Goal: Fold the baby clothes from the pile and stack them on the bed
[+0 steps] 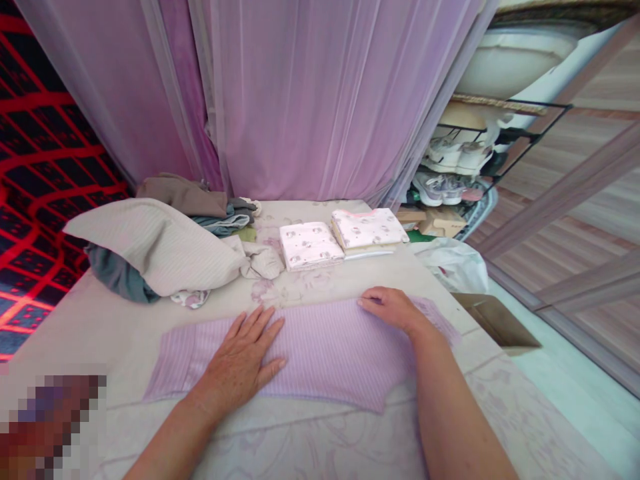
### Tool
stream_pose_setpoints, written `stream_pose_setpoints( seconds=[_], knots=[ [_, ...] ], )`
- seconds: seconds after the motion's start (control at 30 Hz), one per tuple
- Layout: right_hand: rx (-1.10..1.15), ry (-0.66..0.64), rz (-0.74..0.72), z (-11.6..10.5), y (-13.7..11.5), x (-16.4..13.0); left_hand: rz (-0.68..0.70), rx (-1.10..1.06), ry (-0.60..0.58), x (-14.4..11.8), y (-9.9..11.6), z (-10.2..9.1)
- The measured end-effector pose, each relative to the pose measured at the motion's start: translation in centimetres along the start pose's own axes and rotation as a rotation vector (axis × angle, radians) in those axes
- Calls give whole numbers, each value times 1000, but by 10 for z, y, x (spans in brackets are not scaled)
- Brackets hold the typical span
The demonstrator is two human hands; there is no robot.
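Note:
A lilac striped garment (320, 347) lies flat and lengthwise across the light floral bed cover. My left hand (245, 357) rests palm down on its left half, fingers spread. At the far edge, toward the right end, my right hand (393, 308) has its thumb and fingers closed on the fabric. My right forearm covers part of the garment's right end. Just beyond it sit two folded stacks of white printed cloth, a left one (310, 247) and a right one (370, 227).
A loose heap with a beige ribbed garment (165, 247) and a brown garment (185, 197) lies at the far left. Lilac curtains (300, 100) hang behind. A shoe rack (530, 137), a plastic bag (457, 263) and a cardboard box (495, 320) stand at right.

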State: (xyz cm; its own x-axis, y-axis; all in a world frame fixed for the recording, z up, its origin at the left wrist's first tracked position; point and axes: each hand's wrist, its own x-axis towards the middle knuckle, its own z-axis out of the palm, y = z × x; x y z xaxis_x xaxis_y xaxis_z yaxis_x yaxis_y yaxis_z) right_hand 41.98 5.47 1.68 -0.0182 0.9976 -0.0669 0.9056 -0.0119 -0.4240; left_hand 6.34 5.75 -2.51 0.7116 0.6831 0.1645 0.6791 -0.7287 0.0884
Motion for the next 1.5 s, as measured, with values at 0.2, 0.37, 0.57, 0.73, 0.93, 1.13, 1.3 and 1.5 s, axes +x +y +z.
stream_pose_setpoints(
  seconds=[0.2,0.37,0.57,0.73,0.93,1.13,1.3,1.5],
  knots=[
    [-9,-66,28,-15,10,-12,9,7,-8,0,-2,0],
    [-81,-66,36,-25,10,-16,16,32,-21,0,-4,-1],
    [-226,-66,150,-27,16,-15,28,45,-17,0,-5,0],
    [-293,7,238,-24,19,-13,25,23,-8,0,-5,0],
    [-352,131,236,-18,28,-12,23,19,-11,1,-5,-1],
    [-346,222,249,-15,33,-12,34,23,8,1,-5,1],
    [-325,197,299,-9,34,-10,21,20,2,0,-5,0],
    [-321,211,232,-14,39,-13,-51,-3,-33,6,-1,-8]
  ],
)
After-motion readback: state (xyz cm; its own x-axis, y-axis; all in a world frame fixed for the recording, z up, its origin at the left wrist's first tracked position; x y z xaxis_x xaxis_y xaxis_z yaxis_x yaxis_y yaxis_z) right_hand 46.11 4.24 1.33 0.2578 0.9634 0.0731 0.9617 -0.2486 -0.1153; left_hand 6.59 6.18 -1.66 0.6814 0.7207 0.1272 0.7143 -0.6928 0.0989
